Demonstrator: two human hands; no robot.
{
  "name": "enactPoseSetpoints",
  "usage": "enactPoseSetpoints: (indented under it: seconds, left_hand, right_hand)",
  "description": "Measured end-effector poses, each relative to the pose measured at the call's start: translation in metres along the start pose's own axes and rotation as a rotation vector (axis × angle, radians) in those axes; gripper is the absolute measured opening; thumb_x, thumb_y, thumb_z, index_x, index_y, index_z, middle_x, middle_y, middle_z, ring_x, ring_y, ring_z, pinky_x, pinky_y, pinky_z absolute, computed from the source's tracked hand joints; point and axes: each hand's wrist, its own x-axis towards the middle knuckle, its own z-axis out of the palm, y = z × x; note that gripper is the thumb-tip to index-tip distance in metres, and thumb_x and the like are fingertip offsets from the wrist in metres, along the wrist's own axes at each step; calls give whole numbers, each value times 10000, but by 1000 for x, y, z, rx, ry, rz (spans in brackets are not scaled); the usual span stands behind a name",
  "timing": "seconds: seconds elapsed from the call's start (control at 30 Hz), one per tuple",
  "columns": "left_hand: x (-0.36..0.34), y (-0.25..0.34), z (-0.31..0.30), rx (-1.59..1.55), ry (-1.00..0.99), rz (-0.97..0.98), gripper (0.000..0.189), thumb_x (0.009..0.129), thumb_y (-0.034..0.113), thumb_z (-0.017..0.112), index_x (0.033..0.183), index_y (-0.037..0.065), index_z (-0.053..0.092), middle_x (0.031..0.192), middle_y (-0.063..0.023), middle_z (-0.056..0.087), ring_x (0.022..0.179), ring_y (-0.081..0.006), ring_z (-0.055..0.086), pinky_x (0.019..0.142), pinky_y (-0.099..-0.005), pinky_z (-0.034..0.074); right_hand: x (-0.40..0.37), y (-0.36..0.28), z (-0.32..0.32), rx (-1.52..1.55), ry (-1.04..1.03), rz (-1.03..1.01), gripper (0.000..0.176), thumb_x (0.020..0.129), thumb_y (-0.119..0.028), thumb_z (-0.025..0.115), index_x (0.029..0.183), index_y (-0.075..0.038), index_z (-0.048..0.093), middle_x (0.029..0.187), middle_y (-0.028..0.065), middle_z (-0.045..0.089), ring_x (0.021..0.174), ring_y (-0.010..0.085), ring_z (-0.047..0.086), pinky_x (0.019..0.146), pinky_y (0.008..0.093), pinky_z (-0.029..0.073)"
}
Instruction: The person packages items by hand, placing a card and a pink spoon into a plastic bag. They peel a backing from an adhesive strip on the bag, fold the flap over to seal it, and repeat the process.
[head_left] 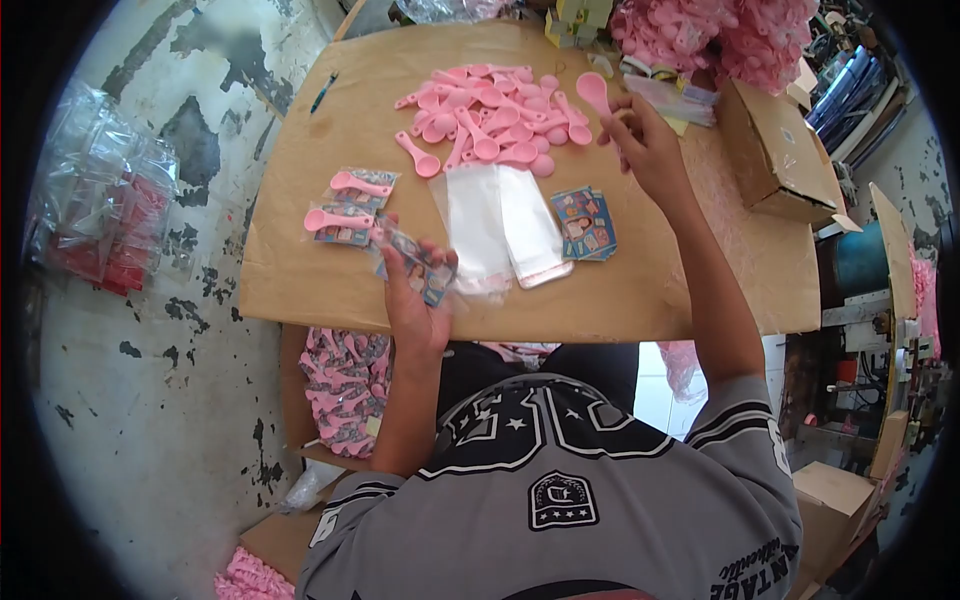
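Note:
My right hand (pixel 640 145) is closed on the handle of a pink plastic spoon (pixel 592 92), raised bowl-up over the table's right side. Between the fingers of my left hand (pixel 412 290) is a clear plastic bag (pixel 432 278) with a blue printed card in it. To its left, two packed bags each show a pink spoon (pixel 340 220) over a blue card. A heap of loose pink spoons (pixel 485 120) covers the table's far middle. Below the heap lie clear flat bags (pixel 480 225), and to their right a small stack of blue cards (pixel 588 225).
The brown-covered table (pixel 290 270) ends just before my body. A cardboard box (pixel 775 150) stands on the right, with large bundles of pink items (pixel 700 40) behind. A pen (pixel 323 92) lies far left. Below the left edge, a carton holds many packed spoons (pixel 345 385).

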Motion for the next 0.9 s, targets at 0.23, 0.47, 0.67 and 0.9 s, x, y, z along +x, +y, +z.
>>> enactPoseSetpoints:
  seconds: [0.23,0.47,0.67,0.9]
  left_hand:
    - [26,6,41,-83,-1,140,588,1059,449,586,1536,141,437,1150,-80,658,1056,-192,653,1124,-463,498]
    - [22,-15,71,71,-118,115,618,1048,475,592,1542,143,426,1121,-80,685,1046,-192,679,1114,-509,510]
    - [13,-35,78,54,-150,-39,644,1062,503,550,1551,116,390,1127,-98,657,1031,-193,671,1039,-516,570]
    - [8,-34,76,44,-165,-154,633,1064,511,549,1521,93,417,1110,-62,652,1009,-181,672,1018,-495,577]
  right_hand:
    - [-143,-20,16,450,-359,304,309,1049,-135,641,1332,-11,625,893,45,700,695,72,613,617,230,521]
    - [-174,-40,40,499,-331,310,289,1038,-98,649,1314,-19,687,975,65,722,797,90,655,728,244,554]
    - [-169,-35,54,707,-296,259,343,1030,-65,652,1353,38,602,1073,123,741,895,141,717,787,267,584]
    - [-163,-28,66,706,-227,286,206,1002,-56,690,1177,18,611,1056,108,738,935,143,728,793,270,588]
